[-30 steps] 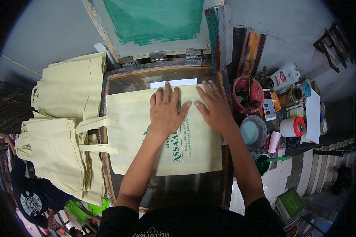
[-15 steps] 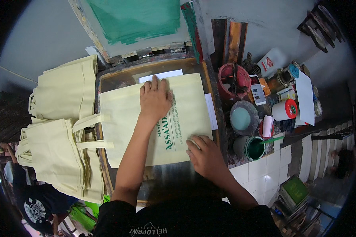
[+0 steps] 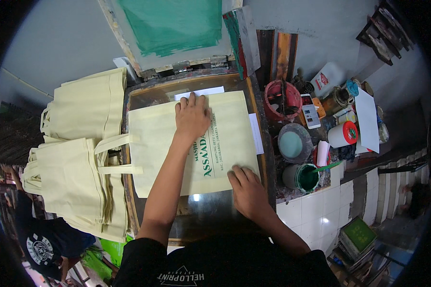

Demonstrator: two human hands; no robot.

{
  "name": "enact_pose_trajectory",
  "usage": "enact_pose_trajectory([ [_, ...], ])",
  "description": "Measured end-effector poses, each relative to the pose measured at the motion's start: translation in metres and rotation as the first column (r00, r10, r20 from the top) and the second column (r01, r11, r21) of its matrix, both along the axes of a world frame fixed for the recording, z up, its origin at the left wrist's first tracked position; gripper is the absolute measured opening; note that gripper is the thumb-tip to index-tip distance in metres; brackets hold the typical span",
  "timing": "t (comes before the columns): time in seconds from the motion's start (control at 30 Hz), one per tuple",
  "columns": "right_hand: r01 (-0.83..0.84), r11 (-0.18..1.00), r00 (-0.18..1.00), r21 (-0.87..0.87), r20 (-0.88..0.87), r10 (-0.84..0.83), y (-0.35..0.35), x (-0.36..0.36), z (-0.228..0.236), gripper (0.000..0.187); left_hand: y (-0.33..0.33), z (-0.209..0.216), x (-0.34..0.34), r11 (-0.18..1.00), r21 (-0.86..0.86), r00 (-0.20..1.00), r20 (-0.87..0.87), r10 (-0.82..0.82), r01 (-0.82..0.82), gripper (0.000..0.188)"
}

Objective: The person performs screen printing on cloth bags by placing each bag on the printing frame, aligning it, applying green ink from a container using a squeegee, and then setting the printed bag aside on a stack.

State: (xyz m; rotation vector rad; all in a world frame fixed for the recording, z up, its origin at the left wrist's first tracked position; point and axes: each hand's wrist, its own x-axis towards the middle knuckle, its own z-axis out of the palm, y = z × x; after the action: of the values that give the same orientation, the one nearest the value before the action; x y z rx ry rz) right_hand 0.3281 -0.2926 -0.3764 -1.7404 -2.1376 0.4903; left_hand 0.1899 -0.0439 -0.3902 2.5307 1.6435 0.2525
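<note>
The cream bag (image 3: 234, 138) appears to be of matt, smooth cloth, and so do the stacked bags (image 3: 67, 167) at left. The counter (image 3: 206, 217) has a dark, glossy top, like glass, with a wooden rim (image 3: 133, 210). At the far side, the hinges (image 3: 219, 61) are of metal (their surface looks rough with paint). At right, the white jug (image 3: 331, 75) is smooth plastic; the floor tiles (image 3: 313, 210) shine.

The left hand (image 3: 193, 118) lies on a cream bag (image 3: 229, 138) (printed in green), the right hand (image 3: 248, 193) at its near corner.
</note>
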Motion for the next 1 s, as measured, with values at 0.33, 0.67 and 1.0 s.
enact_pose_trajectory([
  [0.33,0.043,0.999,0.999,0.029,0.004,-0.044,-0.001,-0.004,-0.004,0.052,-0.027,-0.005,0.022,0.971,0.104,0.961,0.156,-0.228,0.213,0.054],
  [0.67,0.034,0.995,0.998,0.098,0.053,-0.039,-0.001,-0.005,-0.003,0.043,-0.067,-0.029,0.051,0.902,0.143,0.878,0.211,-0.43,0.407,0.062],
  [1.0,0.056,0.991,0.998,0.125,-0.004,-0.056,-0.004,-0.006,-0.01,0.042,-0.07,-0.031,0.053,0.892,0.191,0.889,0.137,-0.438,0.41,0.065],
])
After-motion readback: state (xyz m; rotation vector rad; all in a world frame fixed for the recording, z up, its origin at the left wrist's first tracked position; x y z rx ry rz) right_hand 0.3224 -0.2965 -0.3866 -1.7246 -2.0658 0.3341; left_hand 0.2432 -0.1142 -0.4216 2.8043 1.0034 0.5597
